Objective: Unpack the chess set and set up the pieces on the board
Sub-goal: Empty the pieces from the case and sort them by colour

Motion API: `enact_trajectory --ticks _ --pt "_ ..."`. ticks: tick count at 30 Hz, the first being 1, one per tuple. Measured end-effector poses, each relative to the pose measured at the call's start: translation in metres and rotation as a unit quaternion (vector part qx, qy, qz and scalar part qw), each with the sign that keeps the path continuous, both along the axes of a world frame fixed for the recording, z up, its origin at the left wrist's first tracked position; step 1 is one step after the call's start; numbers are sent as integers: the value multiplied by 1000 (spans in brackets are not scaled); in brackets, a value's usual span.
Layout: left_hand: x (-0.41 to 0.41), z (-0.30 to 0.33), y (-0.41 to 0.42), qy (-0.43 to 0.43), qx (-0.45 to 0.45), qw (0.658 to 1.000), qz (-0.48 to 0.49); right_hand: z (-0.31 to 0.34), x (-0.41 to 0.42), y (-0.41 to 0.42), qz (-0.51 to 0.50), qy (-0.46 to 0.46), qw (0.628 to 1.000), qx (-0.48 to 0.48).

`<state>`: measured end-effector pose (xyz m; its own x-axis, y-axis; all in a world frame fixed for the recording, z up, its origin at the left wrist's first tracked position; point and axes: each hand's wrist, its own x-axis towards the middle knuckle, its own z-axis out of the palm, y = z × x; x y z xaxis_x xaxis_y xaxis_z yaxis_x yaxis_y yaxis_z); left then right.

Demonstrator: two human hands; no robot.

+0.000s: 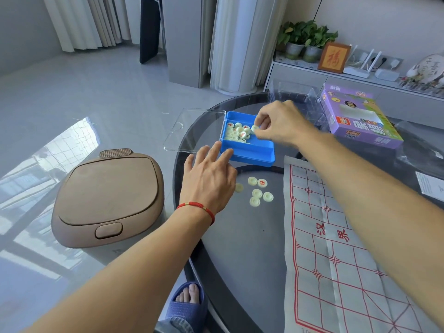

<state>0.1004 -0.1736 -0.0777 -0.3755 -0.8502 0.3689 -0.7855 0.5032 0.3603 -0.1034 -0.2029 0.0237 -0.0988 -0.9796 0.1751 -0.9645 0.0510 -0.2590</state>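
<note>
2 hands at blue box (249,153), right hand (280,126) pinching piece (254,128), left hand (209,179) open

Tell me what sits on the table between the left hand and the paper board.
In the head view, five loose chess pieces lie on the glass between left hand and board.

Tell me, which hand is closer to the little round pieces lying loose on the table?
Left. The left hand hovers right beside the loose pieces; the right hand is farther back, over the blue box.
</note>
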Motion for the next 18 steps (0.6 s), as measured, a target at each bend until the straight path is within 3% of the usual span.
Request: enact_trajectory --ticks 6,12,18 --pt "-1 0 1 1 -4 1000 9 3 2 86 53 -13 995 81" --pt "1 1 2 -4 1 1000 5 -25 6 101 45 2 994 97" --pt "-2 1 2 -4 -5 1000 9 -9 8 75 37 -19 999 -9"
